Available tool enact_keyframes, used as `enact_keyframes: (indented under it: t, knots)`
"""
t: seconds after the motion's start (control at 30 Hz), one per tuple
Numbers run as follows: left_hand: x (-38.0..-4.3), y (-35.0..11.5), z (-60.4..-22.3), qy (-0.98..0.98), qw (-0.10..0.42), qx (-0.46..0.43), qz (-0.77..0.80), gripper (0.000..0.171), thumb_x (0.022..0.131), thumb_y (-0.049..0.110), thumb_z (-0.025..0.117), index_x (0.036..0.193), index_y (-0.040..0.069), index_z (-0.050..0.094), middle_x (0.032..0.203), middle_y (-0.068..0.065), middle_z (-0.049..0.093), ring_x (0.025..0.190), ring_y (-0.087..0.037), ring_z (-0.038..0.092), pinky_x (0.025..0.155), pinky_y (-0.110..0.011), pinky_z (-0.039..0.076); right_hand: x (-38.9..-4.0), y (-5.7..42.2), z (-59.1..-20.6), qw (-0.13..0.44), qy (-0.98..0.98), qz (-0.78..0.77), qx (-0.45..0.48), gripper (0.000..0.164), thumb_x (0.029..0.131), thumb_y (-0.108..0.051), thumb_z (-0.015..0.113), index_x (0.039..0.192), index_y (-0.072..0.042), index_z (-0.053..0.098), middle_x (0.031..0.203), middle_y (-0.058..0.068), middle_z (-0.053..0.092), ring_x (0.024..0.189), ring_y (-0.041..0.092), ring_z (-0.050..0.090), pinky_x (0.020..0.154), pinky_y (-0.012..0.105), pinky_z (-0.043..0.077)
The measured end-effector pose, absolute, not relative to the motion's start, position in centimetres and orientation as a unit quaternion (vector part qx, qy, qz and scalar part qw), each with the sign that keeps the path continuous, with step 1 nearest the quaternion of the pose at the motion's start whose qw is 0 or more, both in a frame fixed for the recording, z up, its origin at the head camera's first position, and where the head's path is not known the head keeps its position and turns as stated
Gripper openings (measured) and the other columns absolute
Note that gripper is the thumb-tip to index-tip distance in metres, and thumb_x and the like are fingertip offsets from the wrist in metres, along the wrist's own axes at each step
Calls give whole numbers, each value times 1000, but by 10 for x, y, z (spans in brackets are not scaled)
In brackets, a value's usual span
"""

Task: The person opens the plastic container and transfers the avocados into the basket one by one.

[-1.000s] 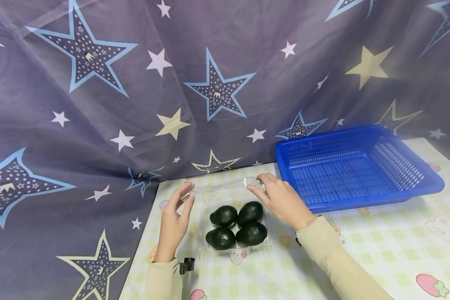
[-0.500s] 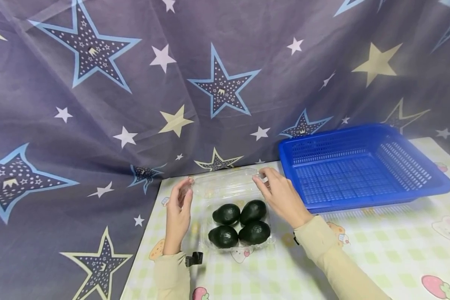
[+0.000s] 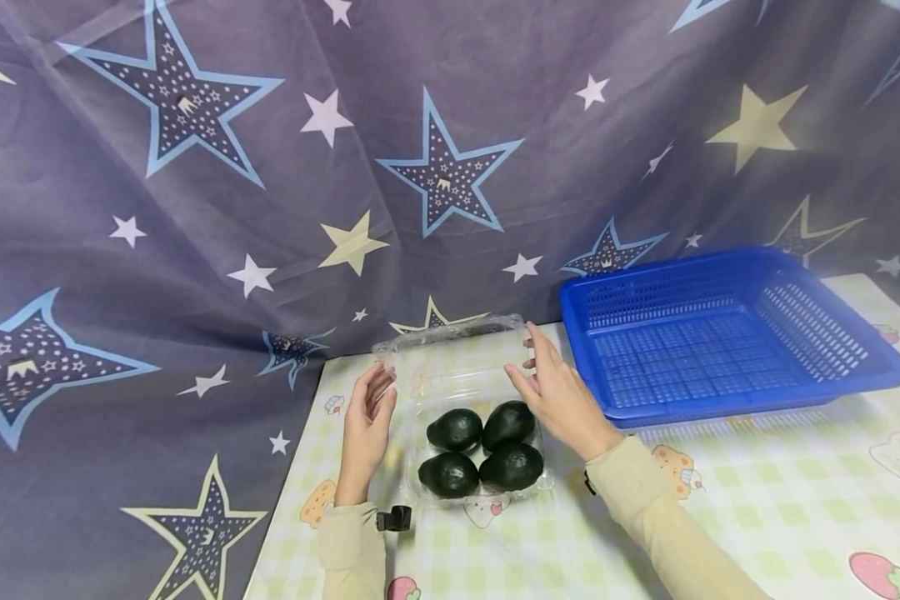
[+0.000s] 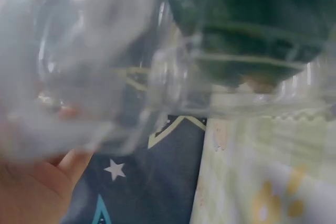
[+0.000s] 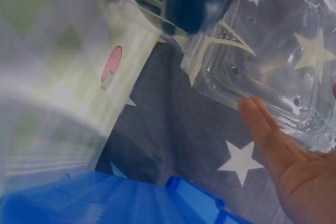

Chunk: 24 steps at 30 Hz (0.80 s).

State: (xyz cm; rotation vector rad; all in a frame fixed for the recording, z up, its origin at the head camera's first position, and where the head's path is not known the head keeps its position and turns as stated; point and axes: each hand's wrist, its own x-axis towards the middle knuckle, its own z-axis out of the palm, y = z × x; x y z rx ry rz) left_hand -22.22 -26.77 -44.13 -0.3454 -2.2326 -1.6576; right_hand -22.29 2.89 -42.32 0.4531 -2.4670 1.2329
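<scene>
A clear plastic clamshell box [image 3: 480, 499] stands on the table with several dark green avocados [image 3: 512, 467] in its base. Its hinged lid [image 3: 465, 354] is tilted up at the far side. At the lid's left edge is my left hand [image 3: 366, 433], fingers loosely bent; in the left wrist view its fingertips show blurred through the plastic. My right hand [image 3: 566, 400] is at the lid's right edge, thumb and fingers extended and spread. The right wrist view shows that thumb [image 5: 257, 124] straight along the lid's rim.
To the right of the box stands a large blue plastic basket [image 3: 720, 408] with perforated sides. A star-patterned curtain [image 3: 270, 192] hangs behind the table. The table has a checked cloth [image 3: 780, 500].
The lid has swung upward and back, away from the avocados. Both hands moved with it at first; in the last half second the left hand has shifted slightly right.
</scene>
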Motion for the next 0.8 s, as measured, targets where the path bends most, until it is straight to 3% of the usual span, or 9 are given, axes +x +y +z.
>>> enact_keyframes:
  t: [0.37, 0.63, 0.8]
  knots:
    - [-224, -273, -451, -807, 143, -130, -557, 53, 101, 6, 57, 150, 8, 40, 150, -16, 46, 137, -37, 45, 115, -47, 39, -224, 25, -434, 157, -883, 413, 159, 76, 102, -37, 57, 158, -4, 18, 134, 22, 55, 95, 29, 71, 82, 49, 60]
    - [-225, -273, -455, -822, 127, -133, -539, 52, 100, 5, 57, 149, 5, 41, 152, -17, 42, 137, -40, 44, 113, -49, 40, -226, 25, -441, 132, -898, 379, 180, 87, 99, -28, 64, 156, 6, 8, 124, 28, 57, 98, 33, 68, 88, 49, 57]
    - [-216, -264, -440, -828, 134, -126, -529, 46, 99, 0, 57, 144, -2, 47, 147, -26, 45, 132, -47, 46, 111, -57, 40, -225, 26, -443, 115, -902, 367, 198, 85, 98, -26, 64, 154, 10, 11, 143, 34, 44, 121, 42, 58, 106, 51, 48]
